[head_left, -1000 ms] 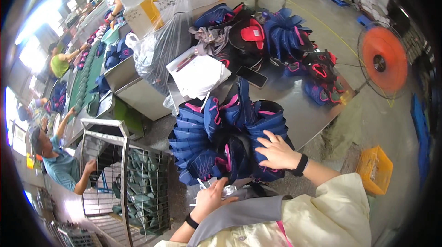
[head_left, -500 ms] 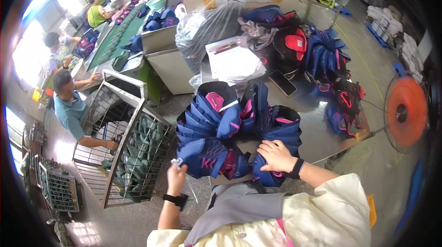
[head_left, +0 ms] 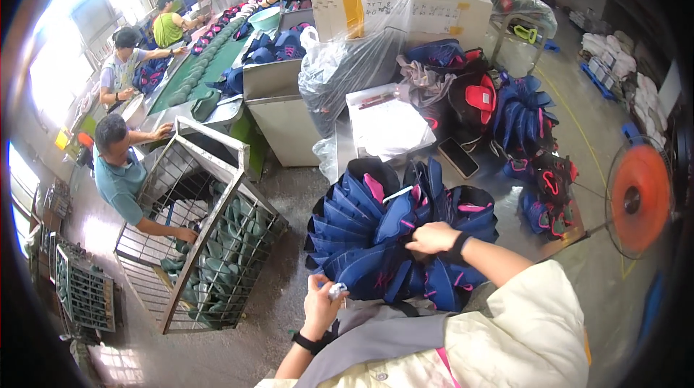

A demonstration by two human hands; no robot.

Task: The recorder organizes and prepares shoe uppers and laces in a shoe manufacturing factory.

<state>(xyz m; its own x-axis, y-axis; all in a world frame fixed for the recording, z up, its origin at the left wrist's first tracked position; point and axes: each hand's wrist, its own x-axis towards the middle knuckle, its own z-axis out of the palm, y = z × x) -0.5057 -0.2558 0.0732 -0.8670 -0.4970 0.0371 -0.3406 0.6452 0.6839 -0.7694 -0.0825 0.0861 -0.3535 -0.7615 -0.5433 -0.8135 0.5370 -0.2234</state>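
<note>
A ring of stacked navy shoe uppers (head_left: 347, 207) with pink linings stands on the metal table in front of me. At its near left edge my left hand (head_left: 322, 308) is closed around a small silvery object (head_left: 337, 290), whose kind I cannot make out. My right hand (head_left: 434, 237) reaches into the middle of the ring. Its fingers are bent together against a blue upper, with the fingertips partly hidden. A thin white stick-like piece (head_left: 398, 194) lies across the uppers just beyond that hand.
Papers (head_left: 387, 124), a phone (head_left: 458, 158) and more blue uppers (head_left: 520, 117) lie farther back on the table. An orange fan (head_left: 632, 200) stands at right. At left, a co-worker (head_left: 119, 171) reaches into a wire cart (head_left: 238, 153) of dark green shoe-shaped pieces. A conveyor (head_left: 195, 73) runs behind.
My left hand has moved right, in close to the uppers. My right hand has shifted from the near right stack to the ring's middle, its fingers drawing together. The view has shifted.
</note>
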